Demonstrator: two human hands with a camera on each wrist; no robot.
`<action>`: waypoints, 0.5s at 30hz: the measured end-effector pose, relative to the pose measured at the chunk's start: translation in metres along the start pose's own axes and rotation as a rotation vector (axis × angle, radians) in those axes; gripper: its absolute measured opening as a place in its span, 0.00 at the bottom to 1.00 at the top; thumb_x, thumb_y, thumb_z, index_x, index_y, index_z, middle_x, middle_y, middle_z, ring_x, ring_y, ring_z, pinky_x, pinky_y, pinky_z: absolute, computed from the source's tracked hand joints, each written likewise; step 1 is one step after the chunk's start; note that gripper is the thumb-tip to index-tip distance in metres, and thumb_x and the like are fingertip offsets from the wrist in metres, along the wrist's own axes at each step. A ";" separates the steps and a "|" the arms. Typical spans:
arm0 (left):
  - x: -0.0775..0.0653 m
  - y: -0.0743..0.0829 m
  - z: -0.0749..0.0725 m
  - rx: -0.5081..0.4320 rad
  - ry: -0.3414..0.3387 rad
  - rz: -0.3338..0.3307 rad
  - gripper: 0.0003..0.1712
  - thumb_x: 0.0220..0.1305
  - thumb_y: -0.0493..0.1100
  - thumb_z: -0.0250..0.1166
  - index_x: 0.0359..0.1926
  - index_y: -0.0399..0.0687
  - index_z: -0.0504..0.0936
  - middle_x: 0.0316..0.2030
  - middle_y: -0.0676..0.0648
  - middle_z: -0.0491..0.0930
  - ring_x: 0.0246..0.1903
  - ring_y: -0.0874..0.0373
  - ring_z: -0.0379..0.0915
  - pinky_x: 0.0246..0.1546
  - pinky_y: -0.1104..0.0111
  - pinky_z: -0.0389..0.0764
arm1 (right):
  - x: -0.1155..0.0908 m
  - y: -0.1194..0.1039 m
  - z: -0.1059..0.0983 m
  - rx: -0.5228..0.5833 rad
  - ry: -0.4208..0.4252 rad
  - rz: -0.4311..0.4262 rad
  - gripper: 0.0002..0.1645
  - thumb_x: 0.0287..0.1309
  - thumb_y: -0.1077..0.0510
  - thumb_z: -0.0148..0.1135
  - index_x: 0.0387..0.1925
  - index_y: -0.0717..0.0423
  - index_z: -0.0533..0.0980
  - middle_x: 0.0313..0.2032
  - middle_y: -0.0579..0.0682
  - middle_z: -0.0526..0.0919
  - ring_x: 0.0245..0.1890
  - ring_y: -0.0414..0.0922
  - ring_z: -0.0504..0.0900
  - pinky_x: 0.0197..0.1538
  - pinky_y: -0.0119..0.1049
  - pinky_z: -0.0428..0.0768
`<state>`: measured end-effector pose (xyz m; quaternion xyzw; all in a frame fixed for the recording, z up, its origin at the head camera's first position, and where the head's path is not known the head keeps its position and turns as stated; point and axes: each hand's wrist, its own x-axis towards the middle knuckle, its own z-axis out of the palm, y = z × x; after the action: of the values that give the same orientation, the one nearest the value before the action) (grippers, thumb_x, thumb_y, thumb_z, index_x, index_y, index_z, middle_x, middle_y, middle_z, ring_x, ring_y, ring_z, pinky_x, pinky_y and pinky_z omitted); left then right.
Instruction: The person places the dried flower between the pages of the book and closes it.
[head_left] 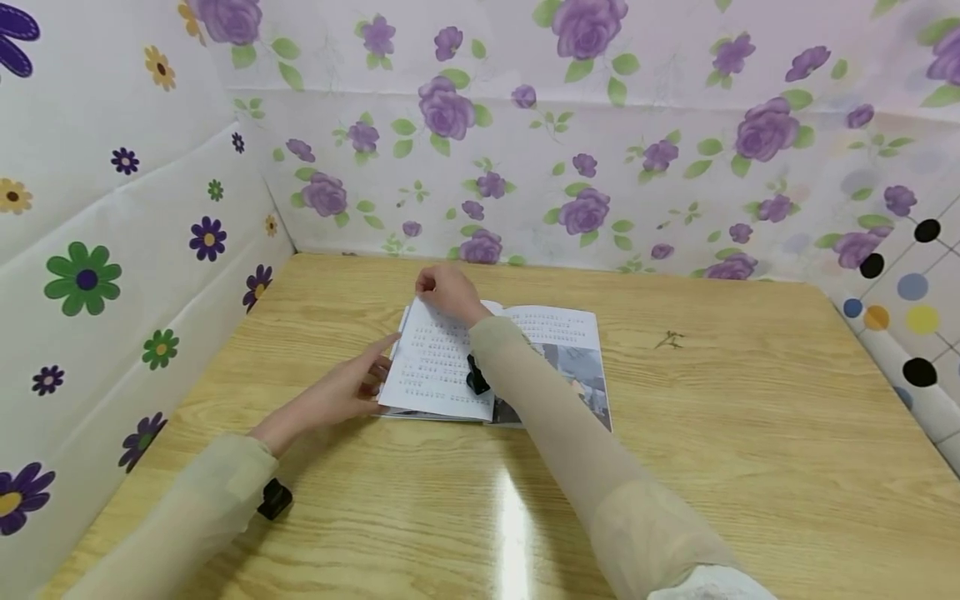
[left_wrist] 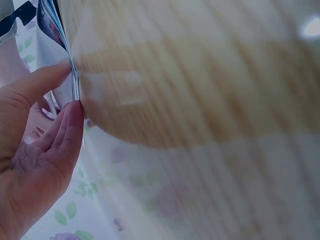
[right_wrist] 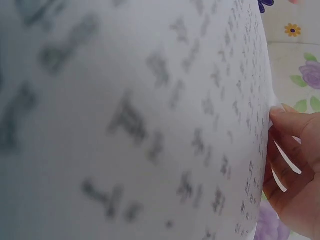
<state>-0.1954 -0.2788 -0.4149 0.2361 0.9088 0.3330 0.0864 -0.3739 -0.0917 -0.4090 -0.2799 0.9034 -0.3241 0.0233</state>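
Note:
An open book lies on the wooden table, with printed text and a picture on its right page. Near the top left corner of a text-covered page, my right hand pinches the paper between thumb and fingers. The right wrist view shows this page up close, bowed, with the right hand at its edge. At the book's left side is my left hand. In the left wrist view, the thumb and fingers of the left hand hold the book's edge between them.
A small dark mark or twig-like thing is on the table to the right of the book. Flowered cloth walls stand behind the table and at its left. A dotted cloth borders the right side.

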 end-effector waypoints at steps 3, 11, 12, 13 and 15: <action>0.000 -0.001 -0.001 0.032 -0.040 0.020 0.43 0.57 0.27 0.68 0.72 0.42 0.64 0.57 0.34 0.72 0.53 0.44 0.74 0.54 0.57 0.82 | 0.000 -0.001 0.002 -0.037 -0.025 0.027 0.04 0.65 0.61 0.61 0.34 0.51 0.81 0.37 0.47 0.83 0.36 0.41 0.76 0.43 0.32 0.73; 0.002 0.002 -0.005 0.108 -0.101 0.007 0.34 0.54 0.34 0.74 0.63 0.45 0.77 0.69 0.34 0.59 0.57 0.44 0.72 0.55 0.57 0.81 | 0.001 -0.006 0.008 -0.124 -0.042 0.089 0.04 0.64 0.60 0.62 0.33 0.48 0.81 0.37 0.44 0.83 0.38 0.41 0.77 0.44 0.36 0.75; 0.003 0.002 -0.005 0.123 -0.100 0.010 0.34 0.53 0.36 0.75 0.63 0.45 0.78 0.69 0.34 0.60 0.56 0.45 0.72 0.54 0.57 0.81 | 0.002 -0.006 0.008 -0.133 -0.040 0.095 0.04 0.63 0.59 0.63 0.32 0.48 0.81 0.37 0.44 0.83 0.38 0.41 0.77 0.44 0.36 0.75; 0.003 0.003 -0.005 0.133 -0.101 0.008 0.34 0.53 0.38 0.76 0.63 0.45 0.78 0.69 0.35 0.61 0.56 0.46 0.73 0.54 0.58 0.81 | 0.002 -0.007 0.008 -0.142 -0.038 0.100 0.04 0.63 0.59 0.63 0.32 0.47 0.81 0.37 0.44 0.84 0.38 0.41 0.77 0.44 0.36 0.75; 0.005 0.003 -0.004 0.150 -0.096 0.003 0.34 0.53 0.40 0.76 0.63 0.46 0.78 0.67 0.36 0.65 0.54 0.48 0.74 0.52 0.60 0.82 | 0.003 -0.007 0.008 -0.157 -0.037 0.107 0.04 0.63 0.59 0.64 0.32 0.47 0.81 0.37 0.44 0.84 0.37 0.41 0.77 0.44 0.36 0.76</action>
<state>-0.1997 -0.2771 -0.4097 0.2589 0.9257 0.2523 0.1116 -0.3707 -0.1022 -0.4102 -0.2383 0.9390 -0.2454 0.0353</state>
